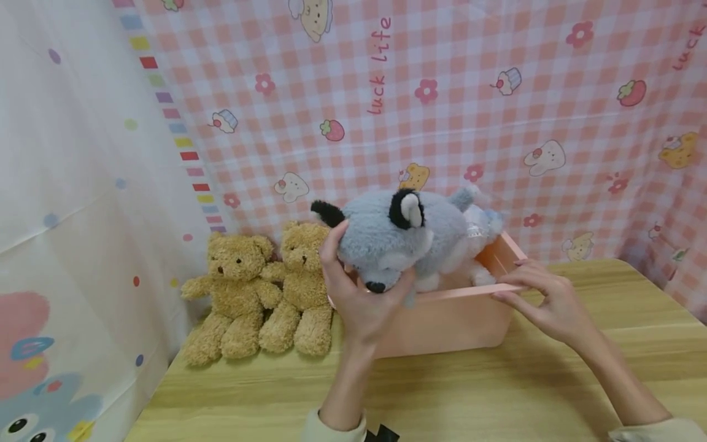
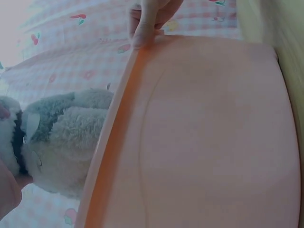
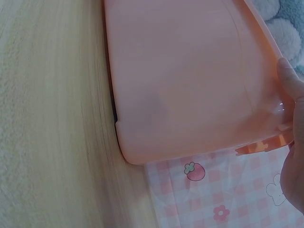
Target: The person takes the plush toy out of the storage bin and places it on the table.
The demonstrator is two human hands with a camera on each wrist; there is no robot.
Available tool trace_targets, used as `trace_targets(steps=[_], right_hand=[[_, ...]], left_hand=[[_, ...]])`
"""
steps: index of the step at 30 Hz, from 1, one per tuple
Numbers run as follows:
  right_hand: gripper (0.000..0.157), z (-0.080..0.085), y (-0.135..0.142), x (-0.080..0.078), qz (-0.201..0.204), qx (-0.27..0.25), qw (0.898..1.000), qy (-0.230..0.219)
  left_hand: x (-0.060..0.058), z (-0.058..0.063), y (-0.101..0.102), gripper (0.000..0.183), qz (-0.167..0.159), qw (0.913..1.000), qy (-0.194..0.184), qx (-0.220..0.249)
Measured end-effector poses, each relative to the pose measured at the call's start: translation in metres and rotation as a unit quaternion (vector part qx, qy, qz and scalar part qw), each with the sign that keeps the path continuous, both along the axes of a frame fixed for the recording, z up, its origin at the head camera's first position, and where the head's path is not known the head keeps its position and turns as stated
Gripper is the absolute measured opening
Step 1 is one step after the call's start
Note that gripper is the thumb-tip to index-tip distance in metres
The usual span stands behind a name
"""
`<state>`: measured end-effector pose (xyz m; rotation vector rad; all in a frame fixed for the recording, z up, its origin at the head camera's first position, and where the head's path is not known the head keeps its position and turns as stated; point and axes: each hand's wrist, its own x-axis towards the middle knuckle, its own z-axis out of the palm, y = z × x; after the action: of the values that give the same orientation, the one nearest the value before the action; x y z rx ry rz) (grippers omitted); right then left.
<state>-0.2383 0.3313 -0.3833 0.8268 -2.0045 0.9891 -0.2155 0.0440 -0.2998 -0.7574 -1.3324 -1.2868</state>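
In the head view, my left hand (image 1: 359,301) grips a grey-blue plush dog (image 1: 375,233) by its head, thumb and fingers around the muzzle. The dog has black ears and a black nose, and its body lies over the pink plastic box (image 1: 447,322). My right hand (image 1: 547,301) pinches the box's right front corner, with the thumb in front of the rim. From the right wrist view, that thumb (image 3: 290,78) presses the rim beside the box wall (image 3: 185,80). The left wrist view shows the dog's fluffy body (image 2: 71,137) beyond the rim.
Two tan teddy bears (image 1: 237,294) sit side by side left of the box. All stand on a wood-grain table (image 1: 469,393) against a pink checked cloth (image 1: 469,123). A white printed curtain (image 1: 83,184) hangs at the left.
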Motion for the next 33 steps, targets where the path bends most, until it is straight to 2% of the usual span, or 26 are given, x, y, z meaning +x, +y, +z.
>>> trace_targets(steps=[7, 13, 21, 33], right_hand=[[0.035, 0.001, -0.004, 0.001, -0.004, 0.004, 1.0, -0.008], [0.035, 0.002, -0.004, 0.0, -0.005, 0.005, 1.0, -0.005], [0.033, 0.001, -0.003, 0.001, -0.015, 0.006, 1.0, -0.007], [0.036, 0.003, 0.0, 0.0, 0.004, 0.016, 1.0, 0.011]], left_hand=[[0.001, 0.009, -0.012, 0.084, 0.0, 0.9994, 0.028, 0.022], [0.005, 0.014, -0.025, 0.086, 0.012, 0.9974, 0.053, 0.046], [0.013, 0.018, -0.046, 0.089, 0.041, 0.9961, 0.061, 0.048], [0.027, 0.026, -0.08, 0.089, 0.078, 0.9934, 0.068, 0.049]])
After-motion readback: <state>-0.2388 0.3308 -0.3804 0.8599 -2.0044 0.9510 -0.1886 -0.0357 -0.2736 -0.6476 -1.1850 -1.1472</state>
